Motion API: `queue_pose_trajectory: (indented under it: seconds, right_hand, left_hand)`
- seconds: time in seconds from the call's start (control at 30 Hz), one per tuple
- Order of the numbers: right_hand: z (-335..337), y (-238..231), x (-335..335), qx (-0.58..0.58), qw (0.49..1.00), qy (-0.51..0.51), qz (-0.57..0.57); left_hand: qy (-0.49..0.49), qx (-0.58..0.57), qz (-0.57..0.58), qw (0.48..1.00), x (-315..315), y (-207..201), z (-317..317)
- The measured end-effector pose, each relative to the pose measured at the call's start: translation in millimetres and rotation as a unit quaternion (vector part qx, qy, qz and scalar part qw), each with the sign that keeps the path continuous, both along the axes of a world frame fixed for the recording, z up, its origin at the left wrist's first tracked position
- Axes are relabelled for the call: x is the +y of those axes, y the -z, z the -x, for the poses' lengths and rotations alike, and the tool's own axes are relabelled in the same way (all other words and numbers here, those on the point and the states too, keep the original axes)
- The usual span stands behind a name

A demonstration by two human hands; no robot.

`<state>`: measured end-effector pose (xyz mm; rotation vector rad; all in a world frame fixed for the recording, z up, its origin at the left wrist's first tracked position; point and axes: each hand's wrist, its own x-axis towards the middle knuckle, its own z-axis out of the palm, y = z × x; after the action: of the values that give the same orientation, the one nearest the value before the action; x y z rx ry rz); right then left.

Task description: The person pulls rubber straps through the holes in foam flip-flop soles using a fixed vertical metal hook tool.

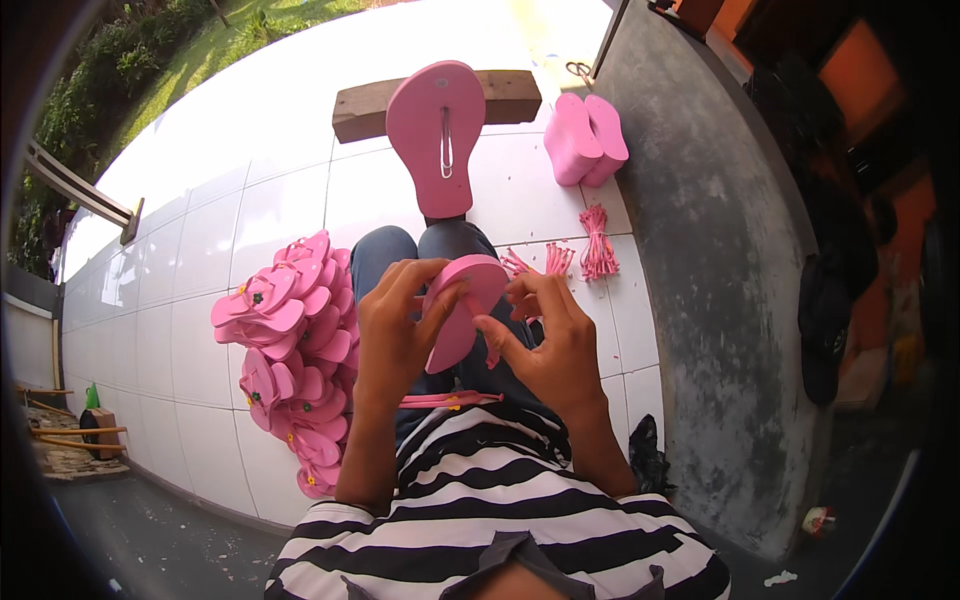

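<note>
Over my lap, my left hand (393,325) grips a pink flip-flop sole (453,338) by its edge, thumb on one face and fingers round the other. My right hand (553,340) is closed at the sole's right side, thumb and fingers pinching a pink strap (491,350) against it. Part of the strap is hidden by the fingers. A second pink strap (450,401) with a small yellow flower lies across my lap. Beyond my knees, a larger pink sole-shaped board (435,105) with a looped metal wire (446,150) rests on a wooden beam (512,95).
Finished-looking pink flip-flops (300,345) lie heaped on the white tiles to my left. At the right stand stacked pink soles (575,145), with bundled pink straps (598,245) nearer. Scissors (579,70) lie behind the stack. A grey wall (700,250) borders the right side.
</note>
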<state>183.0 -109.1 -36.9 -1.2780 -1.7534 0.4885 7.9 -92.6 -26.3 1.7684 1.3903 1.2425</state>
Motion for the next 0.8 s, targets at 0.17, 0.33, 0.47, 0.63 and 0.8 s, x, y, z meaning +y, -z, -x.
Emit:
queue_pose_trajectory:
  seconds: [0.17, 0.33, 0.47, 0.63, 0.8]
  right_hand:
    - [17.7, 5.1, 9.6, -0.076, 0.997, -0.007, 0.024]
    - [19.2, 12.0, 14.5, 0.345, 0.880, -0.222, 0.238]
    - [36.1, 50.3, 26.6, 0.655, 0.554, -0.358, 0.369]
    - [29.4, 54.5, 49.9, 0.783, 0.500, -0.233, 0.288]
    - [1.1, 50.5, 83.7, 0.579, 0.796, -0.139, 0.109]
  left_hand:
    - [-0.019, 0.118, -0.199, 0.973, 16.5, -3.9, -2.9]
    - [-0.030, 0.108, -0.326, 0.939, 32.4, -12.8, 16.1]
    - [0.014, -0.039, -0.307, 0.951, 31.5, 1.2, 14.0]
    - [0.036, -0.282, -0.241, 0.928, 20.4, 32.1, 1.3]
    - [-0.045, 0.038, -0.096, 0.994, 38.1, 55.2, 27.5]
